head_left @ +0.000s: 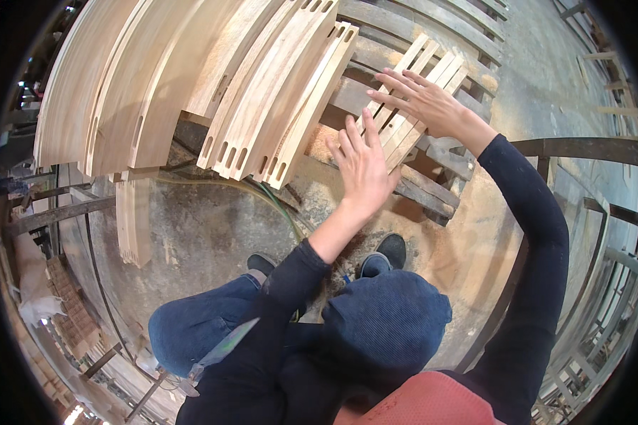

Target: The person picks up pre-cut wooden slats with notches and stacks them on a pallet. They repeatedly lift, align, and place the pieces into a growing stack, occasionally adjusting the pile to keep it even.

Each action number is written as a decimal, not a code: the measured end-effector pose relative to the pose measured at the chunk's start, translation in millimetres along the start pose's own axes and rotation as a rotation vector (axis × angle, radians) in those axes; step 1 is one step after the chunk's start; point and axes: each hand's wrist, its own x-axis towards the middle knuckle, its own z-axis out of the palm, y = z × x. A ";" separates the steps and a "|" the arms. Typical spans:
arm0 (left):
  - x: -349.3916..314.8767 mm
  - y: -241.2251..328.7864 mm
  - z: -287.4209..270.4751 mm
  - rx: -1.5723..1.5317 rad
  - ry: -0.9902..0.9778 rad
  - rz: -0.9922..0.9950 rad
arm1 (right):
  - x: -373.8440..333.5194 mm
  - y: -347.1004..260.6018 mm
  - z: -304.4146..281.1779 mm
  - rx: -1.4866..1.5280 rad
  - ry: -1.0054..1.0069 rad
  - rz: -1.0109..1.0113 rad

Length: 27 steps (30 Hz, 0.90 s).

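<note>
Several narrow wooden slats (443,69) lie side by side across a pallet, at the upper right of the head view. My left hand (362,164) rests against their near left end, fingers spread and pointing away from me. Over the middle of the same slats lies my right hand (427,103), its fingers stretched toward the left. Neither hand is wrapped round a slat. Parts of the slats are hidden under both hands. Left of them stands a row of slotted wooden boards (262,106), with oblong holes along their near ends.
Wide pale boards (113,85) stand stacked at the upper left. Beneath the slats is a slatted wooden pallet (432,191) dusted with sawdust. A green hose (283,210) crosses the concrete floor (191,219) near my feet. Dark metal rails (581,149) stand at right.
</note>
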 end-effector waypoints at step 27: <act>19.7 4.3 -0.1 0.009 -0.028 -0.043 | -13.3 -22.1 -21.1 0.424 0.043 0.129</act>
